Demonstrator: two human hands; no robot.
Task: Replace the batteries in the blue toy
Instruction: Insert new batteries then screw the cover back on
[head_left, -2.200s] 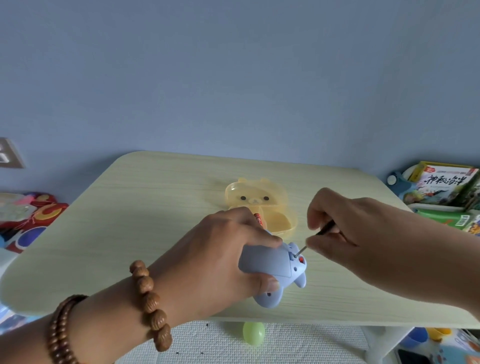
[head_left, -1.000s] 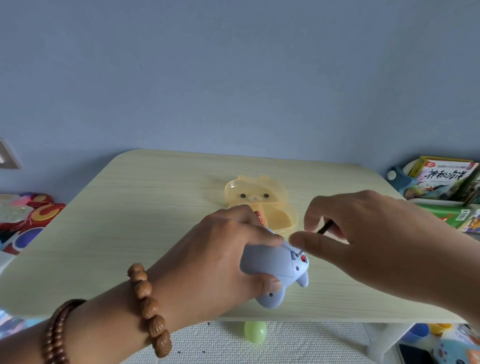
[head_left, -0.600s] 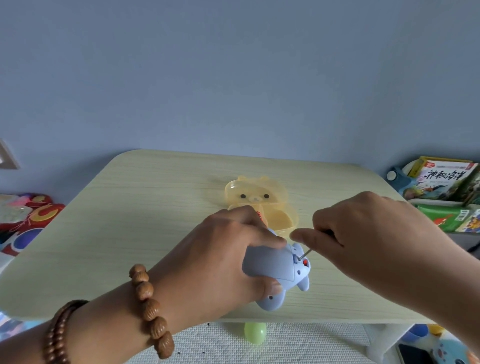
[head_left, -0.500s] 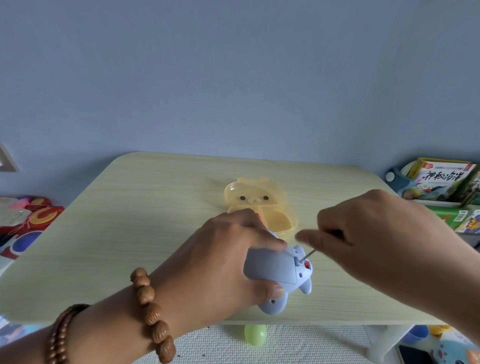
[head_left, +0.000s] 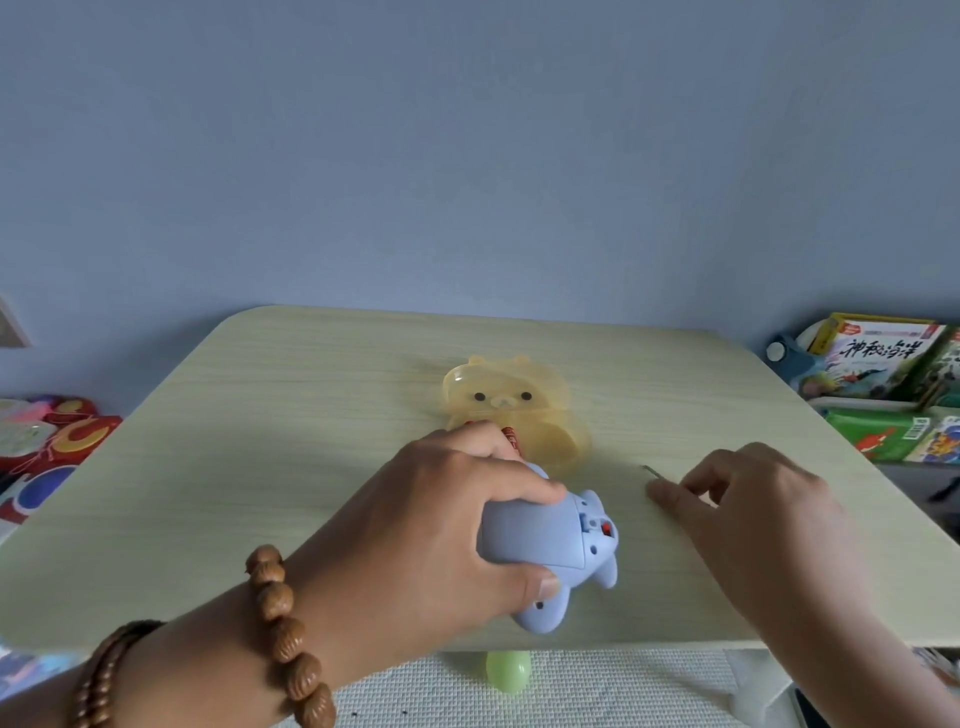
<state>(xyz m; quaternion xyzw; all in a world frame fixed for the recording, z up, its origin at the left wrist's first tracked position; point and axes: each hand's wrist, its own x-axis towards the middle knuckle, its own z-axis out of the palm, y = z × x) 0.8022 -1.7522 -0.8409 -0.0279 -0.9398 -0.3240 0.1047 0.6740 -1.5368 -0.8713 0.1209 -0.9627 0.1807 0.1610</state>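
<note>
The person's left hand (head_left: 441, 525) is wrapped around the blue toy (head_left: 550, 545), fingers over its far side and thumb pressed on the near side, holding it down on the pale wooden table (head_left: 260, 467) close to the near edge. The toy lies with its underside up, showing a seam across the body, a small square recess and a red dot near the head end, with stubby limbs pointing toward the camera. The right hand (head_left: 748, 514) is well apart from the toy, resting low on the table to its right with fingers loosely curled. The thin metal tip of a screwdriver (head_left: 650, 471) pokes out just beyond the fingertips, lying on or very near the tabletop; whether the hand grips its handle cannot be told, since the handle is hidden. Just behind the left hand sits a translucent yellow bear-shaped case (head_left: 506, 410), open, and a red battery (head_left: 511, 439) peeks out between the knuckles and the case. A wooden bead bracelet (head_left: 291, 639) circles the left wrist. Picture books (head_left: 878, 353) are stacked off to the right.
</note>
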